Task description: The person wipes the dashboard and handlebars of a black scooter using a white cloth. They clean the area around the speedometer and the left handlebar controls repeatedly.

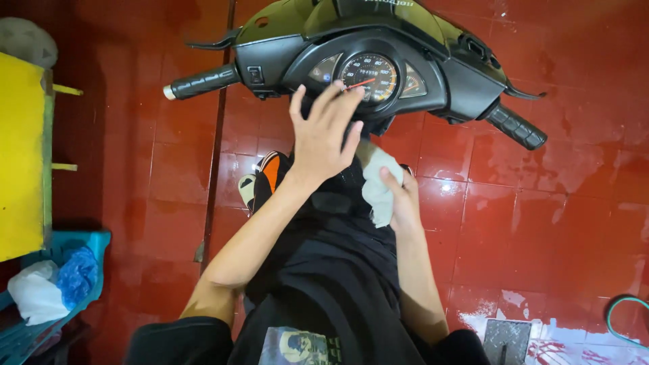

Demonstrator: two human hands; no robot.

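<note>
**Hands on the scooter's dash, cloth in the right**

Closest to us, the person's black shirt fills the bottom of the head view, both bare forearms reaching up and away. On the right, the right hand [403,196] is wrapped around a pale grey cloth [377,182], fingers clamped on it, the cloth bunched and sticking out above the thumb, just below the scooter's dashboard. Beside it, a touch further out, the left hand [324,132] is up with its fingers spread apart, holding nothing, the fingertips [338,86] lying over the lower edge of the round speedometer [368,76]. An orange and black shoe [269,174] peeks out beside the left wrist, down on the wet red tiled floor [541,189].

Further on, the black handlebar panel [433,74] spans the frame, the left grip [201,82] poking out one way, the right grip [517,126] the other.

Off to the left edge, a yellow cabinet [20,155] stands over a blue crate [88,250] with white and blue bags [47,287] in it.
</note>
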